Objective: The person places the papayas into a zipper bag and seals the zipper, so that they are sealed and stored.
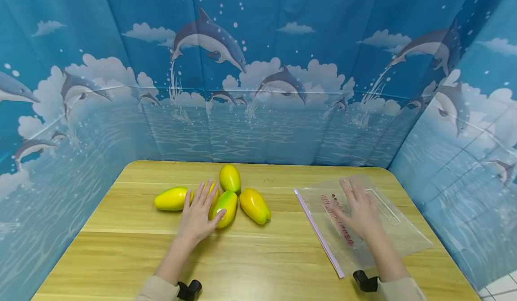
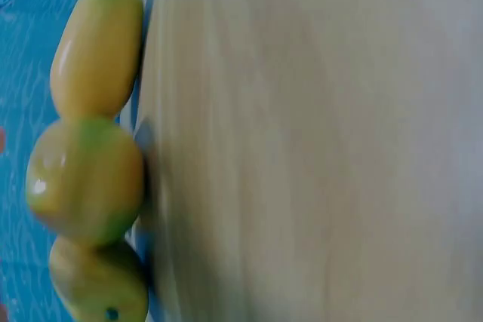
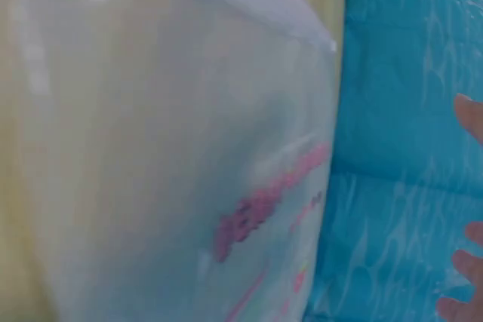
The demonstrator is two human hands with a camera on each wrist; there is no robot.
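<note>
Several yellow-green mangoes lie grouped left of centre in the head view. My left hand [image 1: 198,215], fingers spread, is over the group and partly hides one mango at the back of it. Its thumb overlaps a green-topped mango [image 1: 227,209]. In the left wrist view, a mango [image 2: 98,50] and two others form a row. On the right, a clear plastic zip bag [image 1: 404,236] lies flat, with red print and a lilac slider strip along its left edge. My right hand [image 1: 361,211] is over the bag, fingers extended and holding nothing.
Another mango [image 1: 171,198] is left of my left hand, one mango [image 1: 230,178] sits behind the group, and one mango [image 1: 255,206] lies to its right. The wooden table [image 1: 258,265] meets a dolphin-print curtain [image 1: 258,126] at the back and sides.
</note>
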